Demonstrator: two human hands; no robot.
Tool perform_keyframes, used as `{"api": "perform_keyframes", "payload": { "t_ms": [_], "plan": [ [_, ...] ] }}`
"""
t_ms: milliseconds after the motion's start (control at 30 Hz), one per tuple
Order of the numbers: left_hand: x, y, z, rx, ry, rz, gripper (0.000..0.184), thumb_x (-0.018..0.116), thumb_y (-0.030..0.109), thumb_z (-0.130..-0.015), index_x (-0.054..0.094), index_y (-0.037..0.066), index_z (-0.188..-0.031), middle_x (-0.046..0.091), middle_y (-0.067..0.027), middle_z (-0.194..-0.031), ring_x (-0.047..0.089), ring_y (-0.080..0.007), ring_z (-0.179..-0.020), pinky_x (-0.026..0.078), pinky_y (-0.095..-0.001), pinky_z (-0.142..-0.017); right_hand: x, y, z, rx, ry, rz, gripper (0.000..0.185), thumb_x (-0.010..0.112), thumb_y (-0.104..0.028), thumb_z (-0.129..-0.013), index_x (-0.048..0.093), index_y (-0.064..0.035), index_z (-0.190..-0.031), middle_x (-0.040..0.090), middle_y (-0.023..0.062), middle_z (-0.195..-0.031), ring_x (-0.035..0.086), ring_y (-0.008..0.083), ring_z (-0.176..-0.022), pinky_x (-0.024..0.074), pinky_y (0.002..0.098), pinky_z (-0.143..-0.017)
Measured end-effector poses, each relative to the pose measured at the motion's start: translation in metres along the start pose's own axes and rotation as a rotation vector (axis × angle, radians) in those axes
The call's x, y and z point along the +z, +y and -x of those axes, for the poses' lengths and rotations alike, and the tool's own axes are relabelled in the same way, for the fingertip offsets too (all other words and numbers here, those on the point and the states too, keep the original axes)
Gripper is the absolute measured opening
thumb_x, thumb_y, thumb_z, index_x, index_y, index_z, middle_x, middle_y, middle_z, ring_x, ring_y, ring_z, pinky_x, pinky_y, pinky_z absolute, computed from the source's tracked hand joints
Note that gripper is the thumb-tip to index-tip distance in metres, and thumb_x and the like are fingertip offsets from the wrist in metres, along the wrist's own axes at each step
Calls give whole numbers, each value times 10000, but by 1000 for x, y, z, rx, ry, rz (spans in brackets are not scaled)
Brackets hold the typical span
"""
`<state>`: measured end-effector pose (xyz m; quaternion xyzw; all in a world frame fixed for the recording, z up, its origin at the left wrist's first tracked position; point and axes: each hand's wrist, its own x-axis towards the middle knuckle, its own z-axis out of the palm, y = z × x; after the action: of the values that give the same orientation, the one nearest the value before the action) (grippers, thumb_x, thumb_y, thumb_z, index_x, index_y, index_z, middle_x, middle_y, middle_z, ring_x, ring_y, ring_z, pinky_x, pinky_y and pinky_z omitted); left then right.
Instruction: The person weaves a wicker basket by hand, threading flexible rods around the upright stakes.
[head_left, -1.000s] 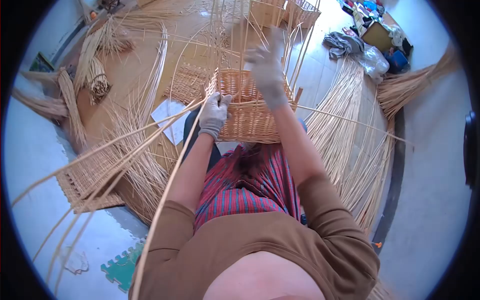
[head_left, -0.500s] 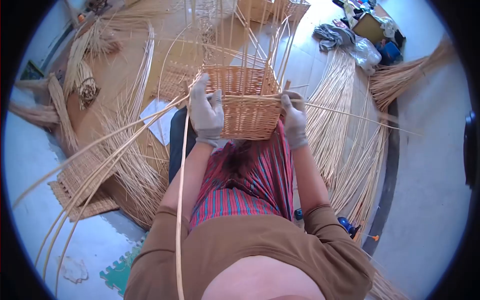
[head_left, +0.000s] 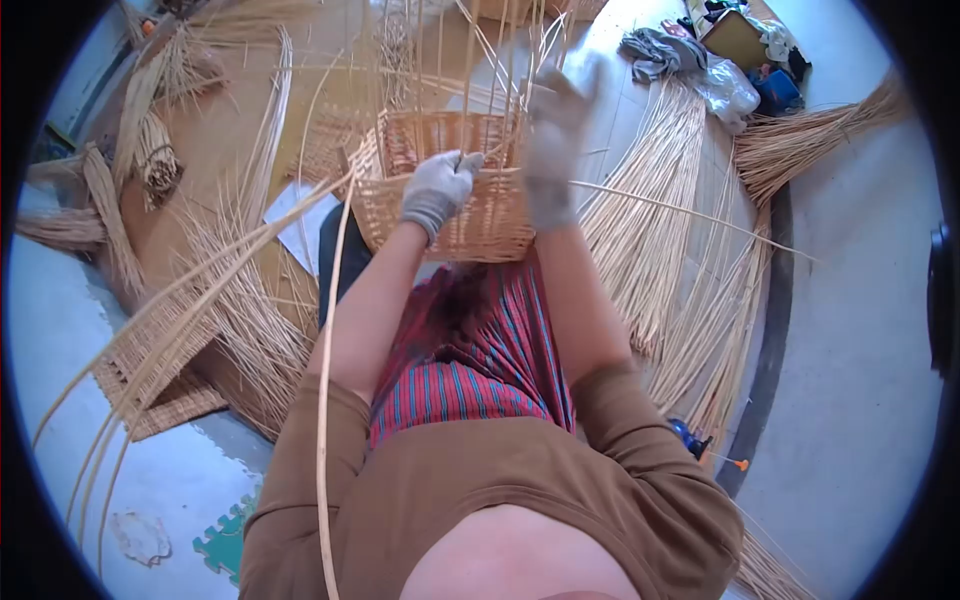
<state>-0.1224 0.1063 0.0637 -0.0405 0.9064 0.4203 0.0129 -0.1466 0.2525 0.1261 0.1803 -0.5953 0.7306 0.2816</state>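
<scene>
A partly woven wicker basket rests at my lap, with tall upright stakes rising from its walls. My left hand, in a pale work glove, is closed on the basket's near rim, thumb and fingers at its upper edge. At the basket's right corner, my right hand is raised, also gloved. Motion smears its fingers, so their hold cannot be made out. Long loose weaving strands run from the left corner out to the lower left. One more strand sticks out to the right.
Bundles of cane lie on the floor at the right, with another tied bundle beyond. Loose strands and woven mats lie at the left. A plastic bag and grey cloth are at the back right.
My left hand has moved from the basket's left corner to the middle of its near rim. My right hand has lifted up from the right corner and is blurred. The basket sits slightly further left in view.
</scene>
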Motion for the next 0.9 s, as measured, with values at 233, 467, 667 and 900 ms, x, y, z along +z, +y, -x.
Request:
{"api": "perform_keyframes", "payload": {
  "t_ms": [233, 467, 667, 900],
  "plan": [
    [26, -5, 15, 168, 151, 325, 259, 719, 292, -981, 694, 59, -1090, 710, -49, -820, 676, -146, -721, 525, -321, -636, -85, -6, 101, 376, -160, 642, 514, 567, -90, -1000, 453, -155, -1496, 689, 126, -1135, 715, 300, -958, 588, 411, -868],
    [-44, -97, 90, 11, 687, 896, 201, 722, 95, -974, 656, 11, -1144, 699, -18, -886, 642, -85, -698, 530, -226, -588, -55, 14, 75, 43, -370, 941, 695, 670, -22, -869, 478, -171, -1520, 564, 174, -1412, 626, 362, -1205, 538, 441, -981],
    [-82, -118, 112, 146, 807, 342, 214, 772, 234, -949, 730, 27, -987, 693, -23, -785, 634, -115, -676, 512, -281, -624, 20, -17, 157, 186, -385, 304, 363, 682, 31, -904, 690, -117, -1235, 694, 129, -1236, 689, 236, -1094, 579, 382, -902],
    [-67, -127, 159, 59, 478, 530, 467, 735, 185, -977, 599, -41, -1361, 702, -112, -1180, 673, -185, -1093, 537, -274, -968, 117, -82, 178, -362, -1242, 71, 264, 758, -320, -766, 691, -103, -900, 675, 80, -837, 666, 300, -890, 518, 429, -874]
  ]
}}
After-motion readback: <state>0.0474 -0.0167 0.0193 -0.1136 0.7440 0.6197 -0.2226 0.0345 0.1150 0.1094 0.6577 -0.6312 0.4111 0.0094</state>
